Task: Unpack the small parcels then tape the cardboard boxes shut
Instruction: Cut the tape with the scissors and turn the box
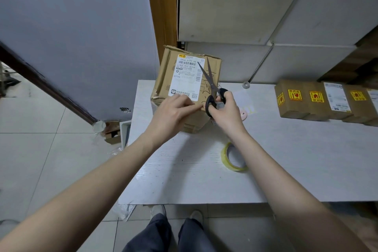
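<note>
A brown cardboard box with a white shipping label stands on the white table, tilted toward me. My left hand presses with its fingertips on the box's near top edge, beside the label. My right hand grips black-handled scissors, whose blades are spread apart and point up over the box's right side. A roll of clear yellowish tape lies flat on the table under my right forearm.
A row of small brown parcels with yellow-red fragile stickers lines the table's right side. A pink object and paper slips lie behind my right hand. White panels rise behind; tiled floor with scraps lies left.
</note>
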Tool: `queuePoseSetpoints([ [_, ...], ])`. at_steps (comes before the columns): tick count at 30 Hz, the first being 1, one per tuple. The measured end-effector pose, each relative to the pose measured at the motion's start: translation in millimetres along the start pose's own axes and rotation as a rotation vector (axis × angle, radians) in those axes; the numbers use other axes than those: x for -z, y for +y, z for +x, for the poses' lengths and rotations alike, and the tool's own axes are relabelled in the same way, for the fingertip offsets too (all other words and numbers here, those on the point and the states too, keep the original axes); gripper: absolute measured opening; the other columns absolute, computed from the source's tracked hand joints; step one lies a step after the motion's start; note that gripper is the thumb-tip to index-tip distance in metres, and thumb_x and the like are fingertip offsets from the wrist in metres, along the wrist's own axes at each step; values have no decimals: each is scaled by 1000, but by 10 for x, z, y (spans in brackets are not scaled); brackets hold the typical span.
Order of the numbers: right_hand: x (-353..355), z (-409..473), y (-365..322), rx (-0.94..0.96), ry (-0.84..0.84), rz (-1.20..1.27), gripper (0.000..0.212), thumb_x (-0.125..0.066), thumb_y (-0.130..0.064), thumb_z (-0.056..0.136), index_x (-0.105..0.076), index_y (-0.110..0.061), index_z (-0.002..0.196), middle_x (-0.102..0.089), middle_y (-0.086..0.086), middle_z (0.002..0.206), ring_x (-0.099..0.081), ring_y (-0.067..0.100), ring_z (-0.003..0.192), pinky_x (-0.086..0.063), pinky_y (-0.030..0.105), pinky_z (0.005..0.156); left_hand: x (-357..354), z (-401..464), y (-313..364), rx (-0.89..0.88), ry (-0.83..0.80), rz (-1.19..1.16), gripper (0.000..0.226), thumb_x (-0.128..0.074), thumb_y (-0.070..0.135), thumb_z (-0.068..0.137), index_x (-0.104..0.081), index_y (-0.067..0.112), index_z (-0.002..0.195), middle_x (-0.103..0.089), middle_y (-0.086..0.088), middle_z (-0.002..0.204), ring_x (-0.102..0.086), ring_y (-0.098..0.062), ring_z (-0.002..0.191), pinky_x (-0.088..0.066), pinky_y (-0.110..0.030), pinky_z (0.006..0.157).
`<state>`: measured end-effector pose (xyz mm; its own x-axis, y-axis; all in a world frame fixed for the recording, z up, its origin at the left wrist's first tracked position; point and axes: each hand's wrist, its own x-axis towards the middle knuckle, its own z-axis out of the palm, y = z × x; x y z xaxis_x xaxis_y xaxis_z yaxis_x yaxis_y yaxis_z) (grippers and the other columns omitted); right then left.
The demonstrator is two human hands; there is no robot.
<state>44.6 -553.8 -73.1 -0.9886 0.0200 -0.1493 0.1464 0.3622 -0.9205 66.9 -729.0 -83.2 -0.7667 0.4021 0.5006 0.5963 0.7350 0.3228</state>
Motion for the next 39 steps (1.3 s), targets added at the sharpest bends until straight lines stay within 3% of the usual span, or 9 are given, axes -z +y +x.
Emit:
queuePoseSetpoints([
  [7, 6, 6, -46, -23, -26, -14, 26, -63, -16, 86, -38, -22, 90, -53, 6, 90, -51, 21, 76, -41, 31, 66, -7, 78, 58, 61, 0, 26, 18, -72, -1, 81, -72, 8, 97, -57, -8, 73, -51, -27, 63, -43, -34, 48],
  [10, 11, 28, -80, 10, 9, -96, 24, -62, -17, 86, -40, -16, 96, -54, 1, 93, -52, 23, 79, -38, 21, 69, 105, 79, 26, 50, -48, 32, 9, -68, 12, 89, -71, 7, 95, -60, -7, 77, -56, -27, 67, -46, -37, 49],
  [13, 16, 33, -103, 41, 57, -206, 21, -61, -18, 87, -42, -16, 96, -57, 1, 95, -50, 20, 83, -20, -8, 58, 256, -8, -114, 35, -55, 103, 18, -63, 22, 92, -72, 7, 99, -65, -6, 85, -60, -26, 73, -45, -37, 61],
  [16, 13, 29, -112, 49, 63, -228, 22, -61, -20, 87, -42, -18, 98, -57, -1, 95, -50, 18, 84, -15, -12, 55, 413, -170, -301, 29, -23, 223, 17, -67, 20, 90, -72, 12, 103, -68, -2, 94, -62, -24, 79, -35, -31, 75],
  [20, -26, 48, -175, 60, 23, -188, 21, -60, -16, 88, -42, -13, 99, -51, -1, 97, -48, 17, 87, -30, 7, 58, 440, -160, -284, 54, -12, 194, 7, -69, 2, 84, -71, 2, 91, -65, -11, 81, -60, -30, 67, -43, -37, 62],
  [24, 6, 30, -214, -6, 41, -198, 20, -60, -18, 88, -42, -15, 98, -51, -5, 90, -56, 20, 81, -29, -4, 54, 432, -73, -189, 85, -43, 118, 10, -67, -8, 79, -65, 1, 82, -58, -13, 76, -54, -31, 64, -45, -37, 50],
  [28, 86, -15, -250, -66, -46, -144, 26, -63, -20, 86, -40, -14, 95, -50, -2, 78, -54, 15, 66, -44, 11, 58, 535, -143, -277, 144, -89, 105, 12, -61, -5, 84, -64, 5, 87, -61, -7, 90, -57, -30, 78, -49, -40, 53],
  [32, 264, 111, -400, 26, 133, -167, 36, -63, -28, 88, -43, -12, 113, -51, -3, 92, -53, 11, 79, -34, 17, 65, 647, -179, -382, 105, -88, 77, 5, -56, 8, 92, -60, 10, 89, -64, -1, 92, -54, -26, 79, -48, -42, 65],
  [39, 359, 411, -440, -51, 154, -167, 36, -57, -35, 91, -42, -10, 113, -46, 1, 97, -51, 19, 91, -43, 30, 74, 571, -145, -367, 671, 152, -26, 41, -54, 38, 95, -49, 13, 128, -46, -8, 125, -51, -25, 111, -46, -43, 93],
])
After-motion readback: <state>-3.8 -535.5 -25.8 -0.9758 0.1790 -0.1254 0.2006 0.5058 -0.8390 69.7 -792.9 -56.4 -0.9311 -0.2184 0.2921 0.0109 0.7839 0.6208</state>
